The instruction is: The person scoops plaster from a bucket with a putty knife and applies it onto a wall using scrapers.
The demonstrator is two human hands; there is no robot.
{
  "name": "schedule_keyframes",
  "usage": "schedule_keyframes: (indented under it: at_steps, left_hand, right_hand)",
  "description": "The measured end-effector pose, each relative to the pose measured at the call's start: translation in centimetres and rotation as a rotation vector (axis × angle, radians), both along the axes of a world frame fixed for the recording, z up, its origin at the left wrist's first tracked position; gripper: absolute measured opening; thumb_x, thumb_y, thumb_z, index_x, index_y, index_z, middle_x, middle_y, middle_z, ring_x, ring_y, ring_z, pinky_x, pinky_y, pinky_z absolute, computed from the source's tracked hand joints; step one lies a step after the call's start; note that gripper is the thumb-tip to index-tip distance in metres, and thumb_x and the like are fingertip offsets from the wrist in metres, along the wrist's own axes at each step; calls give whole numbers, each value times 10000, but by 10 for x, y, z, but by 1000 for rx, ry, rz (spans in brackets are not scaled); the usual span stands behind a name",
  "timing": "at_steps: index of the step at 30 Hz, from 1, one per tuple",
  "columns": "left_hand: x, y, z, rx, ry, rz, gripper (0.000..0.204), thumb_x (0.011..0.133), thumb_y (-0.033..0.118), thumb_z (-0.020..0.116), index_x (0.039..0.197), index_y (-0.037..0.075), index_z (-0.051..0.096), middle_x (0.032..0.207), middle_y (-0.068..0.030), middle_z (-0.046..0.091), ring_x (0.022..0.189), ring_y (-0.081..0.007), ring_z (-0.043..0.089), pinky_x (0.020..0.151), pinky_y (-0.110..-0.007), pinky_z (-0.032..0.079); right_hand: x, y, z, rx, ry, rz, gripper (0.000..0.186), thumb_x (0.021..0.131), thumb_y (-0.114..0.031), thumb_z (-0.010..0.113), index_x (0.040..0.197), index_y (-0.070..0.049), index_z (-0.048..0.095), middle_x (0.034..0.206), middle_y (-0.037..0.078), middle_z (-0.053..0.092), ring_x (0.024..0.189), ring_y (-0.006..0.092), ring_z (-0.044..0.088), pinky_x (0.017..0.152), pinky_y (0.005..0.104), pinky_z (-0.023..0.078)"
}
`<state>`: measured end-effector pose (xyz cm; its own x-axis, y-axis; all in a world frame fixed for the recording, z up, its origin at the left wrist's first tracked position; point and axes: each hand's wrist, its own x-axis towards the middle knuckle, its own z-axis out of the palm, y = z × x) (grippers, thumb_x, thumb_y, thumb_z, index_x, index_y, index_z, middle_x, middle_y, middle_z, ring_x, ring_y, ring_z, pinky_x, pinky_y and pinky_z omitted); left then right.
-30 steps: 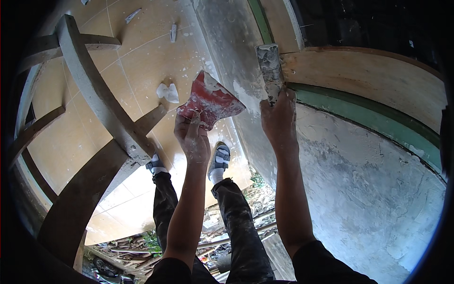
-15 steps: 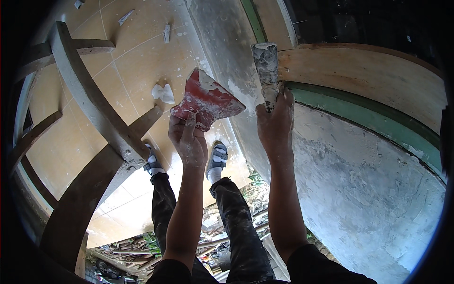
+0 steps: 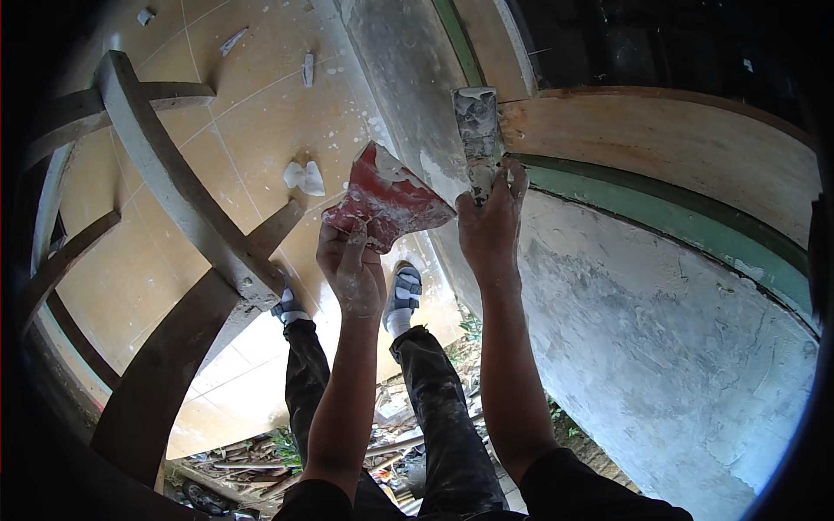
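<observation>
My left hand (image 3: 354, 265) grips a red, wide-bladed plastic putty spreader (image 3: 387, 200) by its lower end. White putty is smeared over it and gathers along its upper edge. In my right hand (image 3: 491, 226) is a putty knife (image 3: 477, 130), its broad blade pointing away from me and coated in grey-white putty. The knife is held near a wooden window sill and the green frame strip. A small gap shows between the spreader's right corner and my right hand. The knife's handle is mostly hidden by my fingers.
A plastered wall (image 3: 660, 321) rises on the right, with a green frame strip (image 3: 660, 217) and a wooden board (image 3: 660, 126) along it. At left stands a wooden frame (image 3: 174, 182). Scraps (image 3: 304, 178) lie on the tiled floor (image 3: 261, 130); rubble lies near my feet.
My right hand has moved left and slightly down with the putty knife, closer to the spreader. The spreader has shifted slightly down and right with my left hand.
</observation>
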<state>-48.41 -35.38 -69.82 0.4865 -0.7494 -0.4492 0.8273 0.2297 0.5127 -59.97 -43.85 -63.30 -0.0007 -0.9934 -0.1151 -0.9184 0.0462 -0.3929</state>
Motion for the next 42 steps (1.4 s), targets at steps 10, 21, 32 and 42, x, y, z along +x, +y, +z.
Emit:
schedule_keyframes:
  at_steps: [10, 21, 32, 42]
  left_hand:
    - [12, 11, -4, 9, -39, -24, 250, 821, -42, 512, 1070, -25, 517, 1053, -123, 590, 973, -207, 592, 883, -357, 488]
    - [11, 15, -2, 36, -33, -12, 247, 829, -33, 507, 1077, -25, 506, 1062, -125, 589, 989, -214, 592, 897, -369, 484]
    - [12, 19, -1, 29, -39, -17, 253, 817, -51, 496, 1068, -28, 515, 1056, -125, 591, 977, -212, 595, 895, -361, 485]
    - [3, 9, -16, 57, 54, -3, 248, 812, -78, 515, 1054, -25, 526, 1042, -117, 605, 973, -198, 599, 881, -346, 492]
  right_hand:
    - [-15, 18, 2, 53, -44, -110, 324, 744, -73, 607, 1026, 75, 546, 1200, 223, 450, 1044, 363, 529, 844, 426, 446]
    - [-21, -16, -1, 56, 30, -19, 337, 755, -114, 608, 1039, 44, 520, 970, 249, 561, 919, 392, 563, 807, 452, 441]
    - [-18, -13, 13, 92, -24, -30, 566, 786, -60, 583, 1272, 129, 362, 1204, 313, 445, 1140, 438, 445, 984, 454, 365]
    - [-26, -6, 23, 6, 87, 52, 291, 822, -88, 604, 1044, 55, 481, 928, 235, 585, 838, 363, 608, 725, 429, 487]
